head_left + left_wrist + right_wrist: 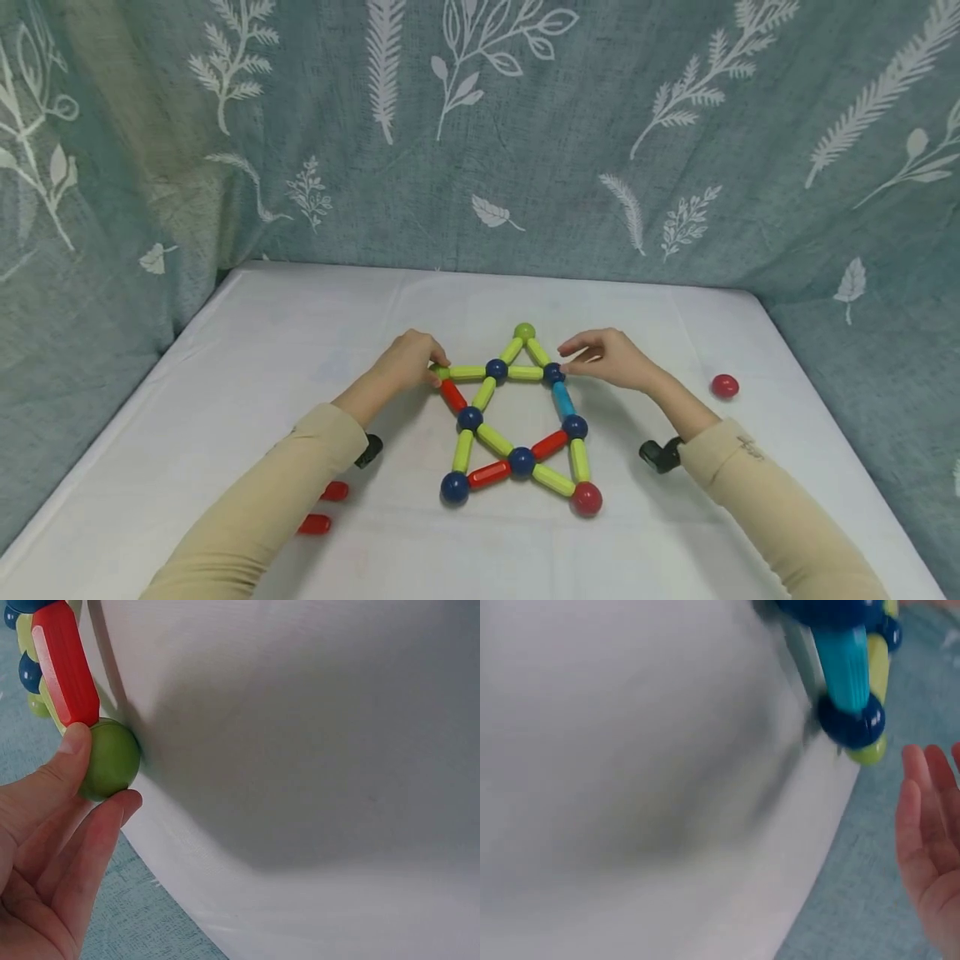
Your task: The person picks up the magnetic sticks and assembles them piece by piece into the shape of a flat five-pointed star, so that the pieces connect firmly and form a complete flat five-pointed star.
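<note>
A flat star-like frame of balls and rods lies on the table, with yellow-green rods (555, 479), red rods (489, 475) and one light-blue rod (562, 402) joining dark blue balls (522, 462). At its left corner my left hand (408, 360) pinches a green ball (112, 759) between thumb and fingers; a red rod (66, 664) meets that ball. My right hand (611, 358) hovers by the upper right dark blue ball (851, 720), fingers loosely extended and holding nothing. In the right wrist view a gap separates them. A green ball (524, 332) tops the frame, and a red ball (587, 499) marks its lower right corner.
One loose red ball (725, 386) lies on the right of the white-covered table (300, 333). Two red rods (314, 524) lie partly behind the left sleeve. A patterned green curtain (450, 208) hangs behind the table's far edge.
</note>
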`<state>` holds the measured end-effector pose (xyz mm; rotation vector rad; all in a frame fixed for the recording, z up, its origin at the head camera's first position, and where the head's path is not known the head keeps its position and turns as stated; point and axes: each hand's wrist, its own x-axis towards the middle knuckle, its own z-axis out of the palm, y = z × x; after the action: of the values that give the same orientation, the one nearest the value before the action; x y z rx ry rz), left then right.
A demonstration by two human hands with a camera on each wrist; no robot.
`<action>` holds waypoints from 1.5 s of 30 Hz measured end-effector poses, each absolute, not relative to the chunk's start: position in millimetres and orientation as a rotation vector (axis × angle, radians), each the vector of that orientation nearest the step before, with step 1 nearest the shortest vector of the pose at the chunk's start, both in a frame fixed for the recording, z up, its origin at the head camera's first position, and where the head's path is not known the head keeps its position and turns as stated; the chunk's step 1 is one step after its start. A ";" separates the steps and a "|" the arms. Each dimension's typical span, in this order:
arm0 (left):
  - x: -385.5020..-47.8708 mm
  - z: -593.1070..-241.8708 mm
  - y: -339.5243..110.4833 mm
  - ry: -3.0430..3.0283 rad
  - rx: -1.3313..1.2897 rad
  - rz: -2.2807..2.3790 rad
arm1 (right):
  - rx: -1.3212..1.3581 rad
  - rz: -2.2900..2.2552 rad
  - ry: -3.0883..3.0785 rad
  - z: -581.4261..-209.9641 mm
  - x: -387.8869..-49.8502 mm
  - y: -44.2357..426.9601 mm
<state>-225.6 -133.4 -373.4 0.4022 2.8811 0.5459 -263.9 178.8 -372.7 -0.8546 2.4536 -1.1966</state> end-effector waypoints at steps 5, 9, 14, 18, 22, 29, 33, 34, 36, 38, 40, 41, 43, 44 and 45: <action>-223.1 -374.6 -132.6 2.876 0.387 0.566 | -0.881 -1.220 2.381 -379.2 -225.5 193.7; -224.2 -376.5 -132.7 2.875 0.381 0.577 | -0.859 -1.189 2.338 -386.2 -194.2 200.5; -224.3 -376.9 -133.4 2.875 0.376 0.556 | -0.855 -1.150 2.270 -393.3 -163.5 204.3; -223.9 -376.7 -133.6 2.873 0.373 0.540 | -0.886 -1.140 2.281 -397.6 -148.5 204.2; -224.4 -376.9 -133.3 2.873 0.381 0.535 | -0.879 -1.138 2.371 -400.0 -139.9 201.9; -223.3 -375.4 -132.5 2.878 0.393 0.519 | -0.843 -1.087 2.468 -401.5 -132.4 198.3; -219.0 -374.3 -132.3 2.882 0.436 0.481 | -0.823 -1.059 2.503 -398.2 -132.4 199.9; -217.1 -373.9 -133.0 2.883 0.454 0.470 | -0.817 -1.048 2.516 -396.8 -132.9 200.5; -212.2 -372.1 -134.3 2.881 0.479 0.454 | -0.795 -1.011 2.557 -393.7 -134.6 201.5; -205.9 -370.4 -136.5 2.874 0.502 0.452 | -0.766 -0.970 2.609 -390.4 -137.5 202.9; -199.1 -369.4 -138.4 2.862 0.544 0.447 | -0.726 -0.934 2.662 -387.4 -142.1 205.1; -195.2 -369.0 -138.8 2.852 0.559 0.444 | -0.705 -0.915 2.690 -386.3 -144.9 206.3; -187.2 -367.7 -138.7 2.832 0.587 0.440 | -0.665 -0.888 2.739 -384.7 -151.8 209.0; -183.3 -367.4 -137.9 2.827 0.602 0.435 | -0.651 -0.875 2.759 -384.2 -156.1 210.3; -179.4 -367.4 -136.9 2.820 0.607 0.437 | -0.634 -0.854 2.779 -384.0 -160.6 211.5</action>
<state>-179.4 -136.9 -367.4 0.6068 2.8205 0.4366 -160.6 211.5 -384.0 -0.6341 2.7787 -0.8541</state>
